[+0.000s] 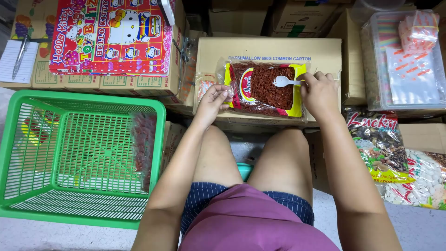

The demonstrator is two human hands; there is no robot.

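A clear bag of red dried snack pieces with a yellow and red label (pixel 265 90) lies on a brown carton (pixel 260 49) in front of my knees. My right hand (pixel 319 93) holds a small white plastic spoon (pixel 283 82) by its handle, with the bowl over the red pieces. My left hand (pixel 213 100) pinches the left edge of the bag's clear plastic. A small filled clear packet (pixel 203 88) lies just left of that hand on the carton.
A green plastic basket (pixel 28 153) stands at the left with filled clear packets against its right wall. Behind it are cartons, a colourful cartoon toy box (pixel 111 37) and a notepad with a pen (pixel 18 58). At the right lie seed bags (pixel 381 144) and a clear lidded tub (pixel 404 65).
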